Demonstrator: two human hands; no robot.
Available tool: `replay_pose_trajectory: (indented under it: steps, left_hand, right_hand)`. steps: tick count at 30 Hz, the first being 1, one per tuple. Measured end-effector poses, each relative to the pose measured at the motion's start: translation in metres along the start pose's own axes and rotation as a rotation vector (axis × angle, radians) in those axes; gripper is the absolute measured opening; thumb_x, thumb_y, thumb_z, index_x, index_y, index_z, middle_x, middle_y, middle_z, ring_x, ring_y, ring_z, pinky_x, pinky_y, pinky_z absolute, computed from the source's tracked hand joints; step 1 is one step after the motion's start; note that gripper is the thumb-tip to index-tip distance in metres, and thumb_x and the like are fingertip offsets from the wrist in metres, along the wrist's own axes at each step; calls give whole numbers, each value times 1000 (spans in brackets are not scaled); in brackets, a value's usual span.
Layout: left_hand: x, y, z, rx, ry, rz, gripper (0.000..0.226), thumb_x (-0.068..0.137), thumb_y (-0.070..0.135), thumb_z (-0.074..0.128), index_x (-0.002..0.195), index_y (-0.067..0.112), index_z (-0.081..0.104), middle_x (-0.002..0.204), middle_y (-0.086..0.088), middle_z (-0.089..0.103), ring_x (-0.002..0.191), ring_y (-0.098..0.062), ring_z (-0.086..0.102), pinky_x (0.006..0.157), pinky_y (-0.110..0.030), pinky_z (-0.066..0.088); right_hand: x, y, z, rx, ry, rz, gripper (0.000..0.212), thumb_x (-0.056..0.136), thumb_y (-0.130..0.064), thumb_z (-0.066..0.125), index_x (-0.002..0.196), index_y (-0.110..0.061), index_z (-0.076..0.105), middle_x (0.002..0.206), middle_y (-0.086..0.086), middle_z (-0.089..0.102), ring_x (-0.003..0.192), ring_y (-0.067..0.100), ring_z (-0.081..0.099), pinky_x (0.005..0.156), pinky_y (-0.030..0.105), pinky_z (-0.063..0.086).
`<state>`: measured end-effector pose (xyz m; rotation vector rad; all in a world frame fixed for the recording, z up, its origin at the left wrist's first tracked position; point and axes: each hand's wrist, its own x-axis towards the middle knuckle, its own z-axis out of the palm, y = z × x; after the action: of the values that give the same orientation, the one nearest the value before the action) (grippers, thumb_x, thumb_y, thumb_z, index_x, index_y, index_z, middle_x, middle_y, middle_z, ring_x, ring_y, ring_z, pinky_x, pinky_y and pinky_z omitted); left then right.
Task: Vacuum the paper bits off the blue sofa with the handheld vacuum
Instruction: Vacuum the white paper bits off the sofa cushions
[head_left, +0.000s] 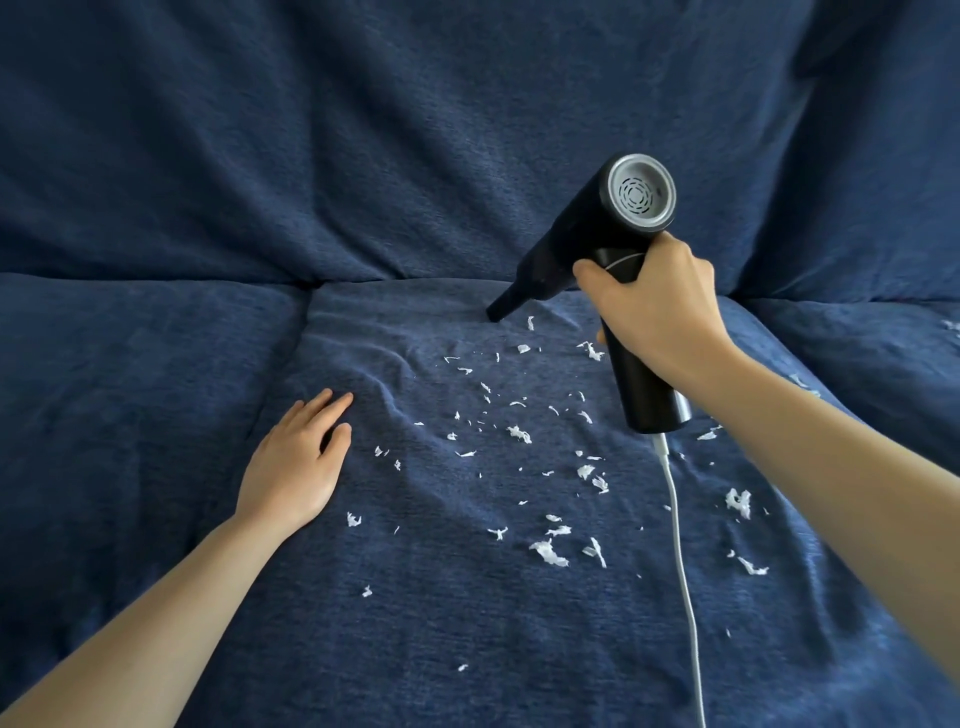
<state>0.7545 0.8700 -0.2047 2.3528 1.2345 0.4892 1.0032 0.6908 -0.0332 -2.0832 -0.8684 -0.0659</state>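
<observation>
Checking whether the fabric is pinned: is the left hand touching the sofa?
Touching. The head view shows the left hand lying flat on the blue sofa, fingers pressed into fabric.

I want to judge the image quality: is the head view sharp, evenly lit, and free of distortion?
Head view: soft, even light; the centre is sharp, with the white paper bits crisp on the dark blue fabric sofa; the wide lens bends and blurs the edges; the right hand on the black handheld vacuum is slightly soft.

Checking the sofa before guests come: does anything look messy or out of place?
Yes. White paper bits lie scattered across the middle seat cushion, a few more on the right cushion. The fabric is also rumpled beside the left hand.
</observation>
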Motion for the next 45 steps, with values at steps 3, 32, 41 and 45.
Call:
replay_pose_trajectory:
  steps: [3, 32, 41, 45]
  left_hand:
    - [-1, 0, 0, -1, 2, -3, 44, 101, 40, 31, 145, 39, 35, 157, 16, 22, 147, -9, 12, 118, -39, 19]
    - [-27, 7, -6, -76, -7, -11, 45, 102, 34, 33, 146, 26, 37, 157, 5, 25, 147, -17, 15, 119, -38, 18]
    - [-45, 6, -8, -66, -3, 2, 45, 103, 31, 35, 147, 25, 37, 157, 5, 25, 147, -17, 15, 119, -37, 16]
    - [-44, 5, -7, -59, 9, 8, 45, 102, 32, 35, 147, 25, 37, 157, 5, 26, 147, -18, 15, 119, -37, 17]
  right_hand:
    - [-3, 3, -6, 7, 14, 8, 31, 88, -43, 62, 97, -14, 57, 83, 10, 70, 72, 15, 66, 64, 12, 49]
    - [-58, -1, -36, -30, 8, 6, 33, 85, -48, 64, 93, -18, 55, 83, 8, 69, 97, 28, 60, 75, 29, 36]
    - [-72, -29, -17, 68, -81, -15, 25, 86, -45, 65, 88, -22, 55, 78, 4, 69, 82, 25, 70, 64, 27, 46]
    - [-72, -35, -9, 45, -111, -45, 27, 86, -44, 64, 90, -19, 58, 71, 3, 68, 80, 23, 68, 68, 28, 46]
